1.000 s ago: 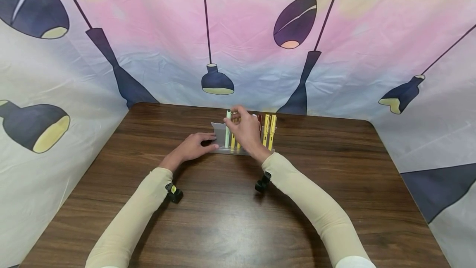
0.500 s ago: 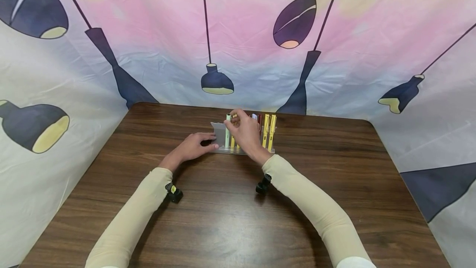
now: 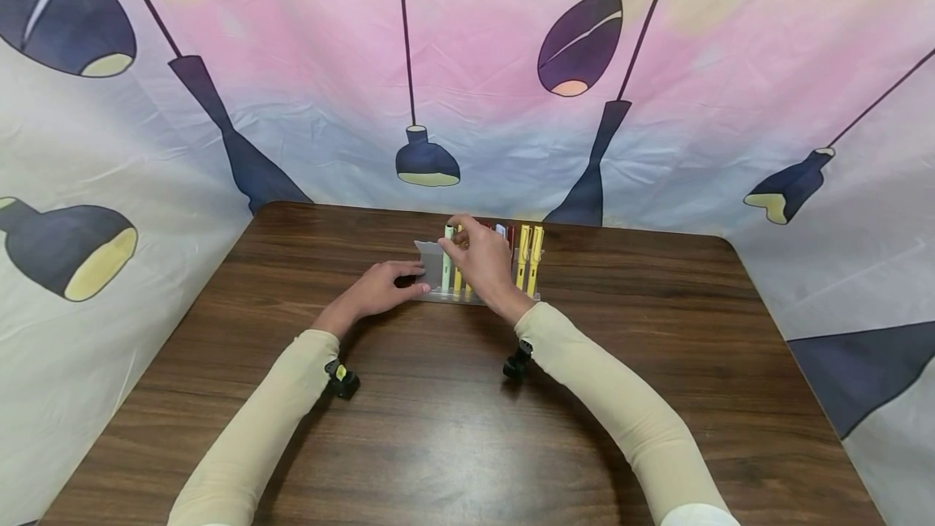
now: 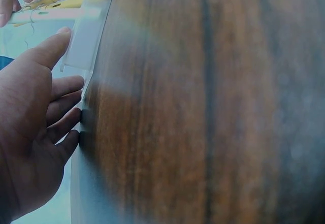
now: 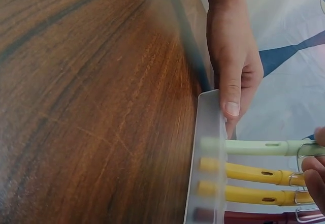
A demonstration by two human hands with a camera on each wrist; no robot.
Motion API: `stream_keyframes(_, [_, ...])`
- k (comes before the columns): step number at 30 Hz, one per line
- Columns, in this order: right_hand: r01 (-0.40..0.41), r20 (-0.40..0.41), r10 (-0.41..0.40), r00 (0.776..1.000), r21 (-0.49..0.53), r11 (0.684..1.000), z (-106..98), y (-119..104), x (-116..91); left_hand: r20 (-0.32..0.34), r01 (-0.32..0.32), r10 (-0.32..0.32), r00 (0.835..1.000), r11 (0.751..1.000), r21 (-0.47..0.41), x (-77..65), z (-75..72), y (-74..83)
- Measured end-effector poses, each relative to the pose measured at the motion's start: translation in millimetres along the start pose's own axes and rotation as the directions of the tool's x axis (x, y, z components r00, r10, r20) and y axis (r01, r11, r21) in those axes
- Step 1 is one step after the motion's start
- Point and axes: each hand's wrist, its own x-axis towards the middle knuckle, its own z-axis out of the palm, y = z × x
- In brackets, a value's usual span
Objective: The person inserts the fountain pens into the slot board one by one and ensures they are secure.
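Observation:
A clear pen rack [image 3: 433,266] stands near the table's far edge with several capped pens upright in it. My right hand [image 3: 482,258] pinches the cap end of a light green pen [image 3: 446,270], leftmost in the rack. In the right wrist view, its fingertips [image 5: 314,176] lie at that light green pen's clip, beside two yellow pens [image 5: 254,193] and a dark red one [image 5: 259,217]. My left hand [image 3: 380,286] touches the rack's left end, fingers fairly straight, the thumb [image 4: 53,49] at the front lip. My right hand hides the middle pens in the head view.
Two yellow pens [image 3: 536,258] stand at the rack's right end. The brown wooden table [image 3: 453,420] stretches towards me. Behind it hangs a cloth [image 3: 329,144] printed with lamps. A small black camera sits on each wrist.
The light green pen has sunk a little lower in the rack, and my right hand's fingers have come down with it. My left hand has stayed at the rack's end.

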Motion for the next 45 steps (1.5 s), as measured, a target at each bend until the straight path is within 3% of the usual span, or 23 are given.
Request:
stream_keyframes(34, [0.004,0.023,-0.003,1.000,-0.049,0.999,-11,5,1,0.000,-0.031,0.031,1.000,0.999,0.015,5.6,1.4,2.9])
stream_keyframes(45, [-0.069,-0.013,0.071,0.997,0.118,0.991,-39,24,-19,0.003,-0.033,0.033,0.999,0.999,0.015,11.5,2.3,-2.6])
